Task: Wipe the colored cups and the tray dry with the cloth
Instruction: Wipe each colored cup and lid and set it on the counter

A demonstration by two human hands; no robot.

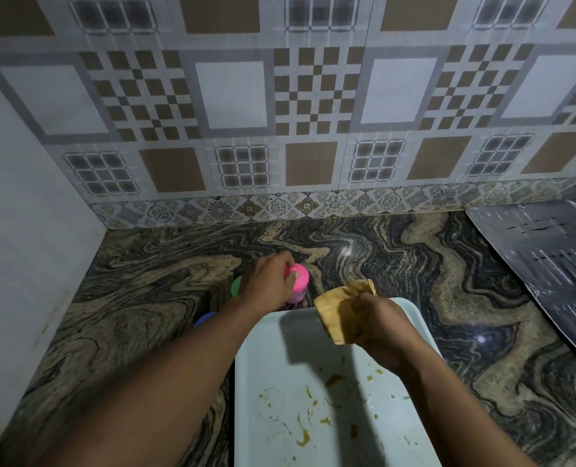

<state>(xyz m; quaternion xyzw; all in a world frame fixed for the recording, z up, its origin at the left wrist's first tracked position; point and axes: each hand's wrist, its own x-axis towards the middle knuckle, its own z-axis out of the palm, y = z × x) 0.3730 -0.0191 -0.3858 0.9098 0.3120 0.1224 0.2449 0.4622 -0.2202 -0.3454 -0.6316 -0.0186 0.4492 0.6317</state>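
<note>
A pink cup stands upside down on the marbled counter, and my left hand grips it from above. Behind my left hand a green cup shows only an edge, and a blue cup peeks out beside my left forearm. My right hand holds a crumpled tan cloth over the far edge of a pale blue tray. The tray lies on the counter in front of me, with yellowish smears and spots on its floor.
A patterned tile wall rises behind the counter. A white panel closes the left side. A ribbed steel draining board lies at the right, sloping toward the right edge.
</note>
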